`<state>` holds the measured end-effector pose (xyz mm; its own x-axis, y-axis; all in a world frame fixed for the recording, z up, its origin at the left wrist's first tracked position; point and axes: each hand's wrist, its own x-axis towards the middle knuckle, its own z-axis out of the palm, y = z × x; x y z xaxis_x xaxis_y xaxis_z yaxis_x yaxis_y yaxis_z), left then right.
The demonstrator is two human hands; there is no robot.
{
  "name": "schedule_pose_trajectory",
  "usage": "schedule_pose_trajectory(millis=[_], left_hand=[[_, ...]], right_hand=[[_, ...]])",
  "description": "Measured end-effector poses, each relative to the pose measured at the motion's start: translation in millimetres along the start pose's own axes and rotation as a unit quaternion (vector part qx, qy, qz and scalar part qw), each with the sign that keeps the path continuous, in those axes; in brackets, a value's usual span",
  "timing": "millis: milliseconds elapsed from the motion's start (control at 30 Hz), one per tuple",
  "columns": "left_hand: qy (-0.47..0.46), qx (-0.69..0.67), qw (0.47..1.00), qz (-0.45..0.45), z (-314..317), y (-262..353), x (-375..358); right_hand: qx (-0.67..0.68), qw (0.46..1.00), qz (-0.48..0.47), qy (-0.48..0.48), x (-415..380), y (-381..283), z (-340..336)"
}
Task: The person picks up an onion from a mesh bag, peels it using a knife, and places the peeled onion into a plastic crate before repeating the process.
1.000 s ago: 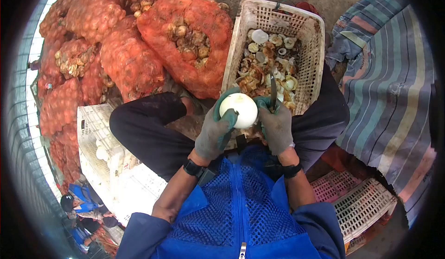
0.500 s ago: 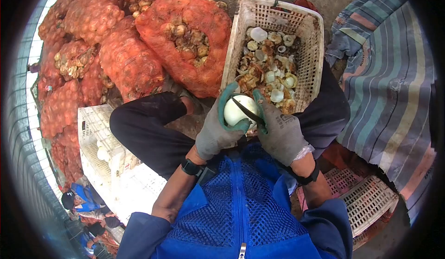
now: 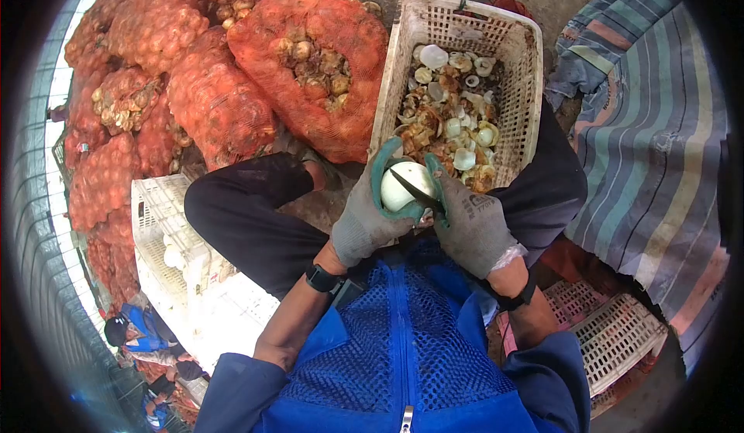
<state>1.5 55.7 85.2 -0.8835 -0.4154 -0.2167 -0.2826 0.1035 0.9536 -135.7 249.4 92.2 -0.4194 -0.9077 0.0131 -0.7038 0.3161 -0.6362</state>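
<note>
A peeled white onion (image 3: 399,189) rests in my left hand (image 3: 367,212), whose gloved fingers curve around its left side. My right hand (image 3: 471,220), in a matching grey and green glove, grips a knife (image 3: 416,188); its dark blade lies slanted across the onion's face. The knife's handle is hidden inside the glove. Both hands are close together above my lap, at the near edge of a white plastic crate (image 3: 535,84). Inside that crate lie brown onion skins (image 3: 422,135) and pale peeled layers (image 3: 463,159).
Red mesh sacks of onions (image 3: 217,92) are piled at the left and ahead. A white crate (image 3: 167,224) stands by my left knee, another crate (image 3: 620,340) at the lower right. Striped cloth (image 3: 651,146) covers the right side. Other people (image 3: 139,332) are at lower left.
The hands and onion have shifted very slightly. The knife blade still lies across the onion, and the grip of both hands looks the same.
</note>
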Motion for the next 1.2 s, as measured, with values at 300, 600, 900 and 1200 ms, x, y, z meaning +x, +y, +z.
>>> schedule_pose_trajectory(millis=[300,600,900,1200], left_hand=[[-0.002,-0.098,0.993,-0.07,4,13,-6],[0.028,-0.141,0.989,-0.019,-22,17,-13],[0.194,-0.156,0.968,0.039,-133,56,-71],[0.213,0.002,0.968,0.13,-155,67,-123]], right_hand=[[-0.072,0.997,-0.007,0.04,2,29,23],[-0.026,0.983,0.179,-0.019,35,38,25],[0.127,0.95,0.28,-0.064,38,29,34],[0.106,0.991,0.08,0.023,55,-50,24]])
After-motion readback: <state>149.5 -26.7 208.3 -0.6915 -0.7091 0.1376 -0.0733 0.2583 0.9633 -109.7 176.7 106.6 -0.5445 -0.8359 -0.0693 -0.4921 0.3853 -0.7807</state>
